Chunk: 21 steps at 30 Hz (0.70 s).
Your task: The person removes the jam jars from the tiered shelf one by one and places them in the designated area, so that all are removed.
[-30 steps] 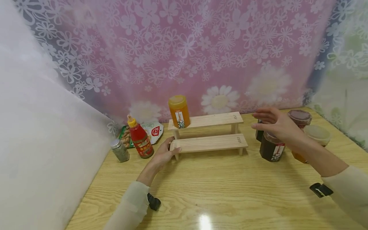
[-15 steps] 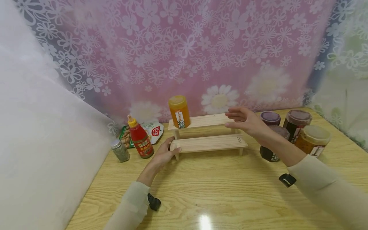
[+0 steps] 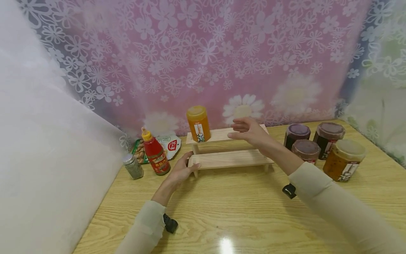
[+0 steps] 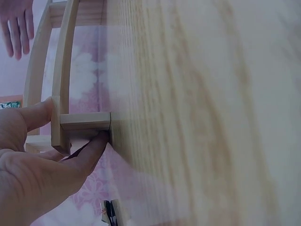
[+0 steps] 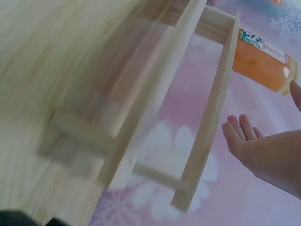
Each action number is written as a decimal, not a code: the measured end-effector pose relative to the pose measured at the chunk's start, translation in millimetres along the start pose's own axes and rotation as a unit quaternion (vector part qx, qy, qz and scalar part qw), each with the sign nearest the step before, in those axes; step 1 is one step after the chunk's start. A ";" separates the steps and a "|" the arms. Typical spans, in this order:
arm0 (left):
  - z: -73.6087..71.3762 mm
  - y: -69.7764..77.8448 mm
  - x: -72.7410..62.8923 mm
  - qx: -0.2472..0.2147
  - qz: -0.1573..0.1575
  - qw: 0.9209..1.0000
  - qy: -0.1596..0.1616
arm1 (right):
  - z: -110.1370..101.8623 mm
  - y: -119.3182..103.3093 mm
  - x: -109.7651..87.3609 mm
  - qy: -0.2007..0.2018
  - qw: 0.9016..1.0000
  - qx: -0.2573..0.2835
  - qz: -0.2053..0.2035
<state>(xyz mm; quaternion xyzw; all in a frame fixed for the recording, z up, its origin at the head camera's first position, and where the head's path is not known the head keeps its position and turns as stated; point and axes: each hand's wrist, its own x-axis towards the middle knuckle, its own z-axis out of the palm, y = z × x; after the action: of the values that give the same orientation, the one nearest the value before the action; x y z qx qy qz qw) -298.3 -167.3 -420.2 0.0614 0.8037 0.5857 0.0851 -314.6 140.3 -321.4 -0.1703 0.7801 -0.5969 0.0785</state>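
Observation:
A two-step wooden rack (image 3: 231,159) stands on the table. My left hand (image 3: 181,170) grips the left end of its lower step, thumb on top and fingers beneath, as the left wrist view shows at the rack's end (image 4: 85,120). On the upper step, at the left, stands a jar of orange preserve (image 3: 199,125) with a yellow lid. My right hand (image 3: 252,135) hovers over the upper step, right of that jar and apart from it, holding nothing. In the right wrist view its fingers (image 5: 242,127) are loosely bent beside the orange jar (image 5: 258,61).
Several lidded jars stand at the right: a purple-lidded one (image 3: 297,132), two dark ones (image 3: 328,135) and an amber one (image 3: 345,160). Left of the rack are a red sauce bottle (image 3: 156,155), a spice shaker (image 3: 133,167) and a food packet (image 3: 171,144). A floral curtain (image 3: 206,63) hangs behind.
My right hand has moved left from above the right-hand jars to over the upper step, bringing those jars into fuller view. My left hand keeps its hold on the rack.

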 end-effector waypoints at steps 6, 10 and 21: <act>-0.8 1.2 -0.3 0.009 -0.004 1.000 0.001 | 23.0 -3.0 28.3 0.013 1.000 0.022 -0.002; -0.2 2.1 0.1 0.008 -0.007 1.000 0.000 | 41.8 -4.5 45.0 0.026 0.999 0.029 0.004; -1.7 4.6 -1.4 0.009 -0.015 1.000 -0.002 | 91.1 -13.5 76.9 0.055 0.997 0.058 -0.001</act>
<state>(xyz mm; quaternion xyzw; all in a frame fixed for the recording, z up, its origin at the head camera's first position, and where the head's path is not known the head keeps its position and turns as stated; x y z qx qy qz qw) -297.3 -167.7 -415.2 0.0508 0.8097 0.5769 0.0951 -354.1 27.2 -327.2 -0.1336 0.7473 -0.6493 0.0448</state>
